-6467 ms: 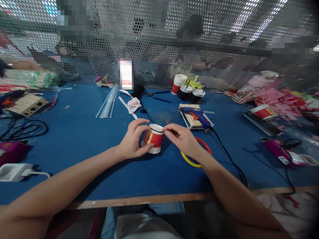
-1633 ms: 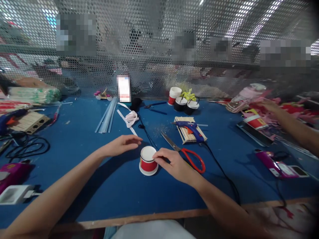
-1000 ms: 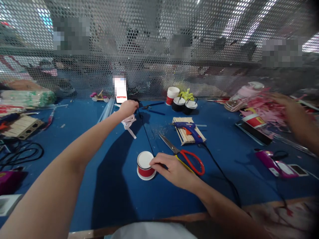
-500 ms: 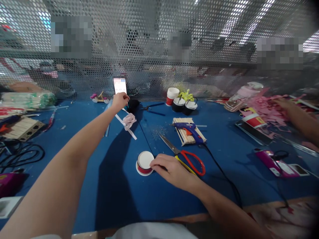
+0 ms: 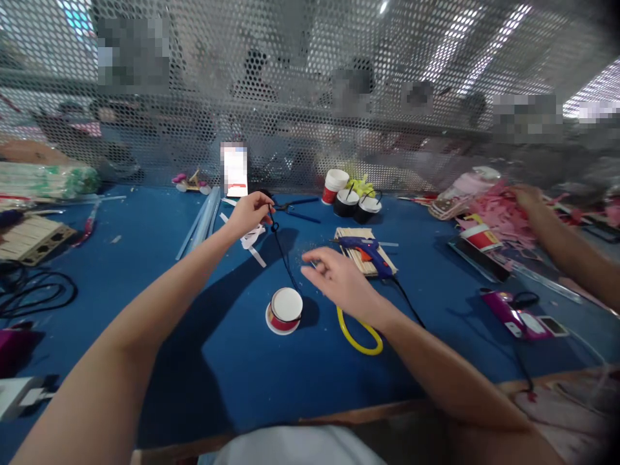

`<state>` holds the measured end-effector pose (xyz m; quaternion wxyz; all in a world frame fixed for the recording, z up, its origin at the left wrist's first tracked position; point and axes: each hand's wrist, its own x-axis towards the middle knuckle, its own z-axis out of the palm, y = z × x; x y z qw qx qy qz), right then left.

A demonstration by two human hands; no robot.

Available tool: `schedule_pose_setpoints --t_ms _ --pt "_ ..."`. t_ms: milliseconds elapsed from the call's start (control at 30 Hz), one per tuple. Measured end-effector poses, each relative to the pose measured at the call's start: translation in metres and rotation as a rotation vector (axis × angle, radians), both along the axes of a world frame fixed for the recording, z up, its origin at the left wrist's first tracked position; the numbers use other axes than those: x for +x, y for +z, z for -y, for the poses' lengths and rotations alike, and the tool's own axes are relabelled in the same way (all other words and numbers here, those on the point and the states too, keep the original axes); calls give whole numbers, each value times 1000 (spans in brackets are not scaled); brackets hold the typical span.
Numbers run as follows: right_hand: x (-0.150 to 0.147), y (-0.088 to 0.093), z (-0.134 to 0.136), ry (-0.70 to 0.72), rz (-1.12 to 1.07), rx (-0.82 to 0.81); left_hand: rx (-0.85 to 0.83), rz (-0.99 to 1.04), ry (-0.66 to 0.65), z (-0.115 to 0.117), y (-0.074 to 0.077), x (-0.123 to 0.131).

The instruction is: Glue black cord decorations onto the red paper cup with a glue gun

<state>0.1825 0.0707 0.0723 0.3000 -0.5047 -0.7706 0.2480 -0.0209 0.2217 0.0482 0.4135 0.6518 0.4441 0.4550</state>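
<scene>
One cord [image 5: 285, 259] runs from one cup [image 5: 285, 309]

From where I stand, I see the red and white cup upright on the blue table [image 5: 252, 381], and the black cord goes around it near its white top. The left hand [image 5: 249, 213] is well beyond the cup, with thumb and finger pressed together on the cord. The right hand [image 5: 339, 281] is near the cup, to the right and somewhat beyond, not touching it; its thumb and forefinger are slightly apart. A yellow handle [image 5: 359, 349] lies near the cup, on its right, partly covered by this hand's wrist.

Beyond the cup and to the right, a blue glue gun [image 5: 361, 243] rests on some sticks [image 5: 364, 265]. Beyond the cup and to the left is a ribbon [image 5: 250, 241]; the pliers [image 5: 301, 203] lie farther beyond it.
</scene>
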Motion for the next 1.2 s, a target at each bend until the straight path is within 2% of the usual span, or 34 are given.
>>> schedule_pose_setpoints --t_ms 67,167,200,300,400,567,700,800,900,1033,1067,1133,1200 --pt "-14 2 -30 -38 -36 -81 -28 77 -6 7 2 3" --pt "-37 -6 -72 -71 -130 -254 -76 185 -3 16 2 5" --pt "-44 -10 -82 -76 -187 -340 -94 215 -3 18 2 5" --pt "-58 -18 -97 -45 -249 -416 -135 285 -4 21 0 2" --pt "-58 -22 -95 -39 -300 -395 -160 332 24 20 -4 -3" --pt "-39 -23 -82 -56 -360 -355 -154 355 150 10 -9 -11" --pt "-23 -18 -67 -41 -373 -342 -107 278 232 2 -15 -17" --pt "-17 -12 -57 -54 -355 -341 -52 147 242 -1 -20 -21" --pt "-13 -12 -54 -70 -324 -339 -1 -23 191 4 -20 -24" --pt "-11 -17 -55 -47 -293 -302 93 -181 93 27 -7 -17" --pt "-12 -18 -55 -37 -297 -292 129 -219 45 35 -3 -14" --pt "-13 -19 -53 -20 -317 -278 228 -395 -156 51 4 -5" --pt "-14 -19 -50 -9 -341 -274 204 -398 -294 62 5 4"
